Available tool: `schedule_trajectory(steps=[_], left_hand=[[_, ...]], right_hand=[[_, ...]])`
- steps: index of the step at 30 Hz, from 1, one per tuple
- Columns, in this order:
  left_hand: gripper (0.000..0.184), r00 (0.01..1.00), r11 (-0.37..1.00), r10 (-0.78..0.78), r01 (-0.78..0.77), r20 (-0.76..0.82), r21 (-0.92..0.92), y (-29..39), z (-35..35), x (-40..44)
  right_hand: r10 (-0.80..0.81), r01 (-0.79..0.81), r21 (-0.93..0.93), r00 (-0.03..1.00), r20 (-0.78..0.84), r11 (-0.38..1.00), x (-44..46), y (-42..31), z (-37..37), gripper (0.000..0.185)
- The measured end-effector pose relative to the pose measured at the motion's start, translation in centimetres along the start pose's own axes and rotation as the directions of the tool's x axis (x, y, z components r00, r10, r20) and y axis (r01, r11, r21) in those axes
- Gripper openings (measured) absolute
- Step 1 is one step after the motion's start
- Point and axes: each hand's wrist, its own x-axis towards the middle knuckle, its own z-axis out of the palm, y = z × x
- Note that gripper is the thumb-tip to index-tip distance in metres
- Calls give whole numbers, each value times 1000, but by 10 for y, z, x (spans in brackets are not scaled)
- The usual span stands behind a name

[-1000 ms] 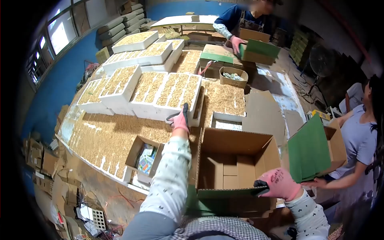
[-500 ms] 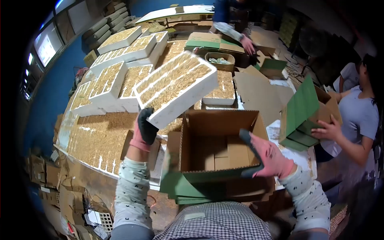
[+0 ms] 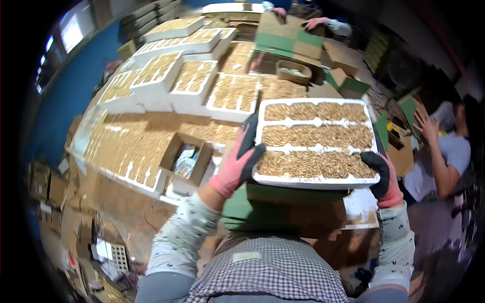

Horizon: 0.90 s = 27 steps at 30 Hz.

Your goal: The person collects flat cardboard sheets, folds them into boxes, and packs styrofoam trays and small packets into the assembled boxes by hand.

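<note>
Both my hands hold up a white foam tray (image 3: 313,182), with three long rows of small tan, grain-like pieces in it. My left hand (image 3: 237,164), in a pink glove with dark fingertips, grips the tray's left side. At the opposite end my right hand (image 3: 386,179), gloved the same way, has its fingers wrapped over the edge. Directly beneath the tray is a green and brown cardboard carton (image 3: 252,209); its opening is hidden by the tray.
More filled foam trays (image 3: 144,103) are spread and stacked at left and behind. A small cardboard box (image 3: 179,151) of colourful packets lies left. One co-worker (image 3: 434,161) is at right beside open cartons; another's gloved hands (image 3: 316,22) hold a carton (image 3: 288,38) at the back.
The tray has swung right and levelled above the carton. My right hand has left the carton and taken the tray's right end. The right co-worker's hand has risen, and the back carton is lifted upright.
</note>
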Motion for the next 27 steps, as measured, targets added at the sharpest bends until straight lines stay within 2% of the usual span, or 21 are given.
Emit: schedule_trajectory(steps=[2,3,4,5,6,7,9,10,11,12,13,14,15,17,18,21,23,24,25,26,27], left_hand=[[53,973,977,-192,176,-127,-123,11,8,-16],[47,993,998,-67,67,-101,1,1,-6,-18],[42,996,991,61,-52,-72,123,-9,-21,-19],[37,982,957,186,-171,-42,234,-20,-36,-20],[35,982,789,185,-135,-22,600,-34,-71,-25],[34,983,490,185,-90,-2,867,-48,-108,-29],[38,881,557,17,385,-473,736,-21,-138,-18],[50,885,203,-78,464,-459,862,-51,-177,-18],[58,914,-36,-102,391,-393,920,-95,-216,-30],[66,758,-236,-421,439,-499,867,-80,-209,-24],[66,605,-352,-510,501,-611,790,-73,-194,-17],[65,672,-387,-477,419,-567,821,-112,-218,-25],[54,667,-371,-505,405,-548,836,-112,-214,-24],[44,670,-288,-492,477,-556,830,-115,-212,-19],[43,686,-268,-480,479,-547,836,-112,-211,-19],[46,668,-298,-506,458,-546,837,-87,-201,-11],[51,776,-382,-369,375,-512,844,-96,-217,-19],[56,681,-415,-435,428,-589,803,-65,-197,-2],[60,678,-388,-358,517,-641,763,-46,-180,14],[52,807,-266,-138,528,-574,806,-56,-196,19],[40,849,-48,115,523,-515,851,-20,-148,33]], right_hand=[[427,-431,4,895,130,902,19,-15,23,43],[615,-640,283,767,181,714,31,-19,43,46],[647,-662,13,736,201,749,40,-13,45,53],[677,-627,-259,702,220,734,49,-7,48,60],[668,-548,-415,704,240,726,55,6,49,58],[666,-460,-560,707,239,689,57,24,44,57],[570,-84,-896,796,204,437,62,30,60,46],[359,214,-838,830,426,501,62,41,65,40],[515,168,-918,785,344,358,62,44,76,48],[612,249,-932,704,361,264,65,49,83,48],[713,343,-920,596,370,191,75,42,93,48],[683,376,-907,613,398,190,77,42,92,48],[645,413,-890,630,432,193,81,45,88,49],[505,278,-946,800,323,165,93,17,76,46],[280,178,-931,921,272,319,100,32,51,46],[200,-233,-663,972,-126,712,134,78,-23,53],[405,-454,-686,880,-247,569,142,164,-50,64],[494,-549,-682,814,-305,484,146,206,-58,70],[564,-589,-712,759,-325,382,143,238,-52,84],[631,-615,-738,696,-343,276,137,261,-37,99],[718,-635,-769,567,-403,70,139,270,-20,119]])
